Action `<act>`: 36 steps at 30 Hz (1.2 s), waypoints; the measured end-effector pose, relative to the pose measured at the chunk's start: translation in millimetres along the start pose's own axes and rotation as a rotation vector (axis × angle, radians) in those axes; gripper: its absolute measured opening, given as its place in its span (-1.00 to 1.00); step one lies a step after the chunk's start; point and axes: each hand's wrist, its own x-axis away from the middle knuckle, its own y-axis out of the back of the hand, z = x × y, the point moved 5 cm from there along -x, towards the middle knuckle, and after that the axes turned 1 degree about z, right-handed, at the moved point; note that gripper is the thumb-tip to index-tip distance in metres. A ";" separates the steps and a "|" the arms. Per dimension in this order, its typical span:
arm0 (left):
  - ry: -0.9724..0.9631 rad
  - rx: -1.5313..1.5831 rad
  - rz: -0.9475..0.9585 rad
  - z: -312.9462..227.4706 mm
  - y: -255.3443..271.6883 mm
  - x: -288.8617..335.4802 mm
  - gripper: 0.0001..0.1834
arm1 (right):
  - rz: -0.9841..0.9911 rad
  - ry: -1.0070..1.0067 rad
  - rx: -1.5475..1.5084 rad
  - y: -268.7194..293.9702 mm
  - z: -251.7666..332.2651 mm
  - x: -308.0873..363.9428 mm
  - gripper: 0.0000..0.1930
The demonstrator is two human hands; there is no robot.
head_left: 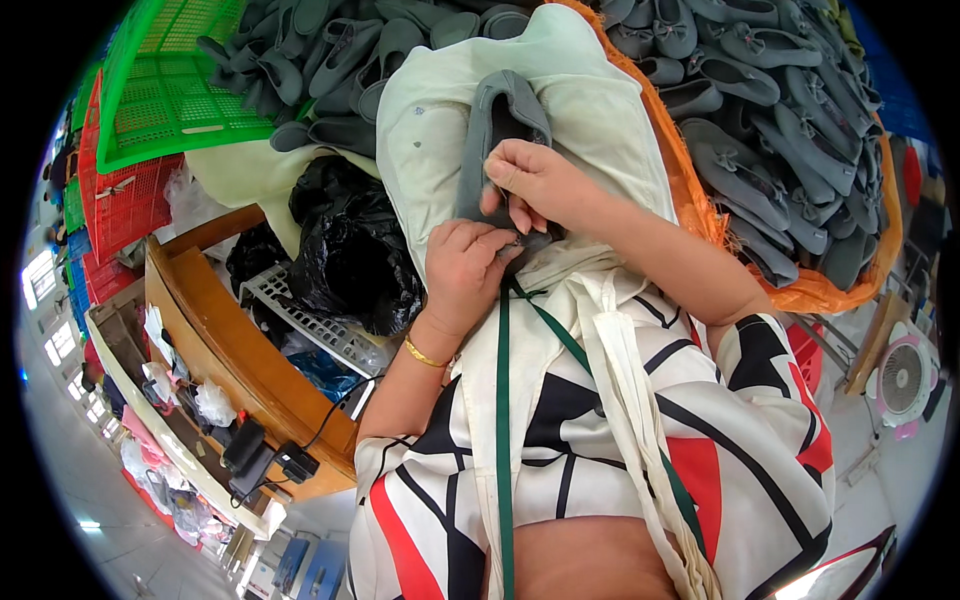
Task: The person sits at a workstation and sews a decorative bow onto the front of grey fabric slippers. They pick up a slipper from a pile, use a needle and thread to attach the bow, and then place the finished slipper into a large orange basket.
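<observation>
"At the far left, what do you see?"

"A red plastic crate [130, 205], and next to it a green plastic crate [165, 105] with lattice walls. Below them a brown wooden desk [225, 330] runs diagonally."

"And then?"

"A white perforated basket [315, 320], with a black plastic bag [345, 225] gaping open just beside it. Above the bag is a heap of loose gray shoes [330, 55]."

"Come to the middle."

"White cloth [425, 150] covers the lap. The left hand [465, 268], a gold bracelet [424, 354] at its wrist, has its fingers bent and clamped on the near end of a gray slip-on shoe [478, 150]."

"Where exactly is that shoe?"

"On the cloth, between lap and chest, its opening facing up and its far end pointing away from the body."

"The other hand?"

"The right hand [530, 185] is over the shoe, thumb and forefinger tips together, the remaining fingers curled below. Whether something thin is pinched there, I cannot tell."

"Further right?"

"An orange woven sack [835, 296], full of gray slip-on shoes with bows [745, 180]. Past it, near the rim, stands a white fan [902, 382]."
</observation>
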 end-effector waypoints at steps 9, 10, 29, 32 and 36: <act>0.102 0.143 0.123 5.6 1.8 -11.5 -0.77 | -0.003 0.228 -0.226 25.1 36.1 31.5 -0.83; 0.098 0.148 0.136 5.3 1.1 -11.9 -0.78 | -0.047 0.216 -0.069 24.6 24.8 30.8 -0.83; 0.164 0.074 -0.058 7.5 -2.8 4.8 -0.73 | -0.026 0.484 1.004 9.2 -5.8 61.9 -0.89; 0.155 0.057 -0.063 7.5 -2.1 4.4 -0.75 | -0.029 0.507 1.009 9.5 -7.0 61.6 -0.89; 0.156 0.063 -0.071 8.5 -2.4 6.0 -0.75 | -0.017 0.475 1.053 7.8 -3.9 62.3 -0.89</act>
